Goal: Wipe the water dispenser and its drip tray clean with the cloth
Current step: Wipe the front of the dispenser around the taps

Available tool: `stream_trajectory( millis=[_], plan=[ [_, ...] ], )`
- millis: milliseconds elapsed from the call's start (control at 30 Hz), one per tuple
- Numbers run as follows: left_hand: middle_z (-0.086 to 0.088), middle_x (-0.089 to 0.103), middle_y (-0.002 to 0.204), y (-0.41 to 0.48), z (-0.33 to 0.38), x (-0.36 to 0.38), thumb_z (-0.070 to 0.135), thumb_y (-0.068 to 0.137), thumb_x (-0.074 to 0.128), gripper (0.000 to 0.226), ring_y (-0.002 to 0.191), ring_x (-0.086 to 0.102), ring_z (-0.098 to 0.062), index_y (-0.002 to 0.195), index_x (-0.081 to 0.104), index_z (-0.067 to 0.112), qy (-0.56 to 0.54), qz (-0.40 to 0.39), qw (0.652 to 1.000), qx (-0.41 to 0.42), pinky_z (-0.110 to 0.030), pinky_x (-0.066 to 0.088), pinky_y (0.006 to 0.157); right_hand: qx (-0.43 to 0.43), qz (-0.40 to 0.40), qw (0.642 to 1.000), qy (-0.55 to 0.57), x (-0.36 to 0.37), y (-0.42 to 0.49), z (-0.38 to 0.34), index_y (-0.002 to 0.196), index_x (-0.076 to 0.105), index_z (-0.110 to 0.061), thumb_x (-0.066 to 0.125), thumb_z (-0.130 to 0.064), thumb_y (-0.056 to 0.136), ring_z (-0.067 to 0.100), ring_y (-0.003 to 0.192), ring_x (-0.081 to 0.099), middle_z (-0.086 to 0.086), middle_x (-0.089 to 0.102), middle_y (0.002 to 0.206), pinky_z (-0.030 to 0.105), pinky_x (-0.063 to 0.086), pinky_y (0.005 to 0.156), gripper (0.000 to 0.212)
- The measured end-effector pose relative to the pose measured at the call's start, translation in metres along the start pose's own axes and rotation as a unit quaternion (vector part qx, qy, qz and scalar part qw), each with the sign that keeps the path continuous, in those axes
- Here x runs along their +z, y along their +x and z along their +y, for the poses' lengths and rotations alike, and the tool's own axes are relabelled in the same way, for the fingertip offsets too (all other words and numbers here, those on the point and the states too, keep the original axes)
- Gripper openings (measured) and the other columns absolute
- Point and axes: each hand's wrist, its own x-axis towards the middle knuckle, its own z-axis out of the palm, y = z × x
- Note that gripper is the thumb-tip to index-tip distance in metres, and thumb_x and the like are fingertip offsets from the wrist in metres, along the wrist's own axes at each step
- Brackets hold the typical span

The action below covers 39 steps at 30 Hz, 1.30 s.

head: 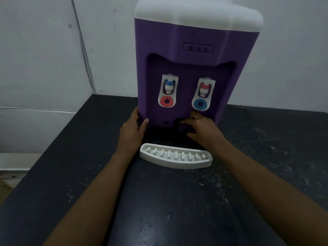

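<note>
The water dispenser [195, 38] is steadied by the left grip [132, 129], which is spread flat on its lower corner, thumb on the front and fingers along the side. A dark cloth [184, 127], hard to make out, is clutched under the curled fingers of the right grip [200, 129] and pressed into the recess below the taps. The drip tray [174, 164] is laid on the bench [177, 201] just behind both grips, between the forearms.

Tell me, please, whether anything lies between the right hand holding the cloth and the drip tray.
Nothing visible does. The right hand grips the cloth at the base of the dispenser; the drip tray lies just nearer on the table, only bare tabletop between.
</note>
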Motion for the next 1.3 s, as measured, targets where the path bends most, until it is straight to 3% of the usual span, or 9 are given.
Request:
stream_trajectory(
  millis=[133, 267, 367, 700, 933, 1100, 1300],
  plan=[
    [0.012, 0.059, 0.123, -0.001, 0.003, 0.001, 0.027, 0.103, 0.057, 0.057, 0.110, 0.054, 0.004, 0.156, 0.034, 0.025, -0.001, 0.008, 1.000, 0.012, -0.008, 0.044, 0.091, -0.022, 0.013, 1.000, 0.015, 0.003, 0.013, -0.021, 0.144, 0.060, -0.025, 0.076, -0.014, 0.088, 0.029, 0.117, 0.060, 0.006, 0.055, 0.132, 0.043, 0.053, 0.100, 0.059],
    [0.000, 0.067, 0.126, -0.001, 0.004, 0.000, 0.025, 0.103, 0.057, 0.057, 0.110, 0.063, -0.008, 0.155, 0.035, 0.023, -0.002, 0.010, 1.000, 0.019, -0.027, 0.054, 0.095, -0.083, 0.014, 0.996, 0.041, 0.013, 0.035, -0.063, 0.142, 0.061, -0.022, 0.073, -0.009, 0.091, 0.031, 0.120, 0.061, 0.009, 0.055, 0.137, 0.042, 0.052, 0.102, 0.054],
    [-0.004, 0.066, 0.129, 0.000, 0.005, 0.000, 0.027, 0.103, 0.056, 0.056, 0.113, 0.064, -0.013, 0.154, 0.035, 0.021, 0.006, 0.008, 1.000, 0.017, -0.034, 0.055, 0.095, -0.090, 0.023, 0.995, 0.042, 0.017, 0.035, -0.069, 0.141, 0.062, -0.022, 0.073, -0.009, 0.091, 0.033, 0.117, 0.062, 0.010, 0.054, 0.136, 0.044, 0.054, 0.099, 0.053],
    [-0.006, 0.067, 0.126, -0.001, 0.000, 0.001, 0.027, 0.101, 0.060, 0.061, 0.110, 0.066, -0.020, 0.155, 0.034, 0.021, 0.037, 0.004, 0.999, 0.013, -0.029, 0.052, 0.090, 0.007, 0.013, 0.998, -0.066, -0.004, -0.004, -0.013, 0.142, 0.059, -0.031, 0.072, -0.014, 0.090, 0.032, 0.122, 0.057, 0.006, 0.050, 0.136, 0.050, 0.057, 0.092, 0.056],
    [-0.008, 0.070, 0.118, -0.001, -0.001, 0.001, 0.028, 0.100, 0.061, 0.061, 0.102, 0.069, -0.022, 0.155, 0.034, 0.022, 0.047, 0.012, 0.999, 0.023, -0.036, 0.057, 0.088, 0.042, 0.015, 0.984, -0.175, -0.011, -0.018, -0.010, 0.139, 0.061, -0.022, 0.055, -0.014, 0.101, 0.029, 0.117, 0.057, 0.008, 0.052, 0.133, 0.044, 0.058, 0.083, 0.040],
    [-0.004, 0.068, 0.126, 0.000, -0.004, 0.000, 0.026, 0.101, 0.061, 0.061, 0.107, 0.061, -0.008, 0.155, 0.033, 0.025, 0.033, 0.004, 0.999, 0.029, -0.024, 0.050, 0.090, 0.071, 0.016, 0.981, -0.180, -0.004, -0.010, -0.013, 0.129, 0.067, -0.013, 0.059, -0.007, 0.098, 0.031, 0.114, 0.059, 0.012, 0.054, 0.131, 0.044, 0.058, 0.085, 0.032],
    [0.006, 0.064, 0.130, 0.000, -0.003, -0.002, 0.020, 0.102, 0.059, 0.063, 0.115, 0.059, -0.001, 0.158, 0.030, 0.029, -0.018, -0.012, 1.000, 0.023, -0.010, 0.044, 0.096, 0.070, 0.034, 0.997, -0.015, 0.009, -0.003, -0.016, 0.144, 0.057, -0.021, 0.069, -0.006, 0.090, 0.034, 0.122, 0.059, 0.010, 0.049, 0.142, 0.046, 0.052, 0.103, 0.057]
  ],
)
